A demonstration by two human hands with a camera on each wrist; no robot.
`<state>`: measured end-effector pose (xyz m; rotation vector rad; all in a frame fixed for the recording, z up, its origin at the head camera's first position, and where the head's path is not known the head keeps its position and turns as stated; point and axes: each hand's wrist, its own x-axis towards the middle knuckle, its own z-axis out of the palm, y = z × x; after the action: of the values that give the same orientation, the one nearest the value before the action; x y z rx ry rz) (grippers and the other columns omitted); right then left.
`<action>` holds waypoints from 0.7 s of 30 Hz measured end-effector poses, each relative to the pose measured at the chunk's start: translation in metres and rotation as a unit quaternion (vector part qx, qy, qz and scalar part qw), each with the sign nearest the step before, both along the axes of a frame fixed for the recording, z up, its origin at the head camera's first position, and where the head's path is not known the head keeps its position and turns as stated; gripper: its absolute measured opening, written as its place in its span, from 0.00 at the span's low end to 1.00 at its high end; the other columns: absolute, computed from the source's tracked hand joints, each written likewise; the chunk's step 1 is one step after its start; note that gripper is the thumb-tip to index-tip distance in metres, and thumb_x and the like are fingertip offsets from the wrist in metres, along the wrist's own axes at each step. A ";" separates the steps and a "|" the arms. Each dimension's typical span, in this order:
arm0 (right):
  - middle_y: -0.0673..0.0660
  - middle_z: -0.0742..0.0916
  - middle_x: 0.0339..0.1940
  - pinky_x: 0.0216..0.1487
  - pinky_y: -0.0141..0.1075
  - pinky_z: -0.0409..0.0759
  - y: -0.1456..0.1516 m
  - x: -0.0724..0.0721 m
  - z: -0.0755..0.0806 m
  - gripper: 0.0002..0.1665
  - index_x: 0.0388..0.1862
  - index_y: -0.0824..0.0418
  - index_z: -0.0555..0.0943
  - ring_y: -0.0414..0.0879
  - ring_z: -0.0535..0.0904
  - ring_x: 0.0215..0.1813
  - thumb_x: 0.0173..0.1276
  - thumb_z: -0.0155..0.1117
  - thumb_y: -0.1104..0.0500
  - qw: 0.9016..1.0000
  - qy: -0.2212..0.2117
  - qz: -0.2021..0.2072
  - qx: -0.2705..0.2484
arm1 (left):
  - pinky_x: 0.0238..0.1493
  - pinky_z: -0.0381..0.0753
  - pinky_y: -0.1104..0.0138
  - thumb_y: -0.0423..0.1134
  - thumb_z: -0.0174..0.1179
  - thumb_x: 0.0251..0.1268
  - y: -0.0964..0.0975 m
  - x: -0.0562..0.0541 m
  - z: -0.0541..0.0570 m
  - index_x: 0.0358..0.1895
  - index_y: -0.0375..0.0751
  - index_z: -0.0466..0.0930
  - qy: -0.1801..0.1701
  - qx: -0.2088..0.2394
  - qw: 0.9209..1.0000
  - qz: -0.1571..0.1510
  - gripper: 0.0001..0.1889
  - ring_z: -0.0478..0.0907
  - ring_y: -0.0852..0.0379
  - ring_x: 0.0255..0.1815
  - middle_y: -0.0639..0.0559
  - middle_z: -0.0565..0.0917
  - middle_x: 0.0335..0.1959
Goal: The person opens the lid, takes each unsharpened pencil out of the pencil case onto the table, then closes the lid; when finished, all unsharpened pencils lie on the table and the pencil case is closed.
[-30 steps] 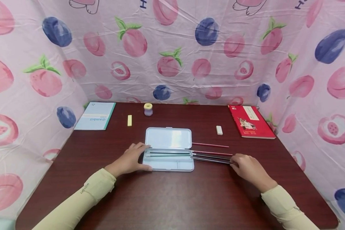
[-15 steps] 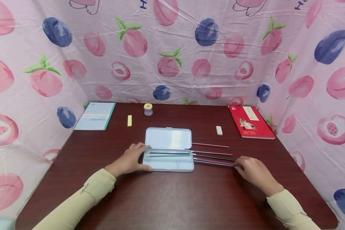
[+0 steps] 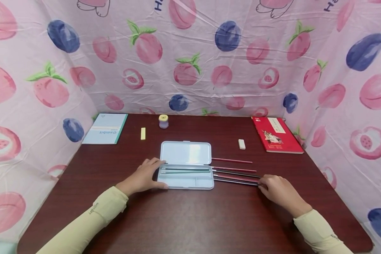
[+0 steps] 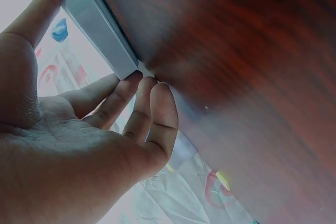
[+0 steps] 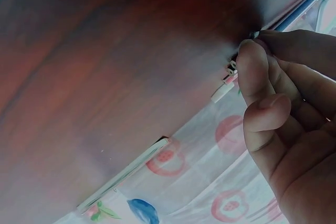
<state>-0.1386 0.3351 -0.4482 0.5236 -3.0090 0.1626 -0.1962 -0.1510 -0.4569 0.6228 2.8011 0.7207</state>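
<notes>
Right of an open, pale-blue plastic pencil case (image 3: 177, 182) touched by a spread left hand (image 3: 142, 176), a right hand (image 3: 280, 192) pinches a slim, dark pencil (image 3: 235, 182), whose sideways slip could set neighbouring red and black pencils (image 3: 235, 169) rolling.

Head view looks down; closer wrist views share the table (image 3: 190, 218).

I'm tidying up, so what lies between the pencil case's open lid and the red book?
In the head view, a white eraser lies between the lid and the red book.
</notes>
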 end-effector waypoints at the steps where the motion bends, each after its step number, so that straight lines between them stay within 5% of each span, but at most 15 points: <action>1: 0.53 0.91 0.34 0.44 0.50 0.90 0.000 0.000 0.000 0.10 0.38 0.61 0.91 0.47 0.88 0.36 0.58 0.83 0.65 1.000 -0.001 0.000 0.000 | 0.72 0.72 0.39 0.61 0.81 0.54 0.000 0.000 0.000 0.80 0.43 0.68 0.000 0.000 1.000 0.001 0.52 0.69 0.41 0.70 0.42 0.76 0.71; 12: 0.52 0.90 0.33 0.43 0.49 0.90 -0.002 0.001 0.003 0.10 0.38 0.61 0.91 0.47 0.87 0.36 0.57 0.84 0.64 1.000 0.008 0.011 0.000 | 0.71 0.72 0.39 0.62 0.81 0.54 0.000 0.000 0.000 0.80 0.42 0.68 -0.002 0.001 1.000 0.001 0.53 0.69 0.41 0.70 0.42 0.76 0.71; 21: 0.49 0.91 0.33 0.41 0.45 0.90 -0.022 -0.007 0.006 0.10 0.38 0.58 0.92 0.44 0.88 0.35 0.57 0.84 0.63 0.995 0.073 0.060 -0.018 | 0.72 0.72 0.39 0.62 0.80 0.54 0.000 0.000 0.000 0.80 0.43 0.68 -0.003 -0.002 1.000 0.001 0.53 0.69 0.41 0.70 0.42 0.76 0.71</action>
<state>-0.1454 0.3126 -0.4427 0.6812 -2.8291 0.1789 -0.1962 -0.1511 -0.4566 0.6152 2.7983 0.7161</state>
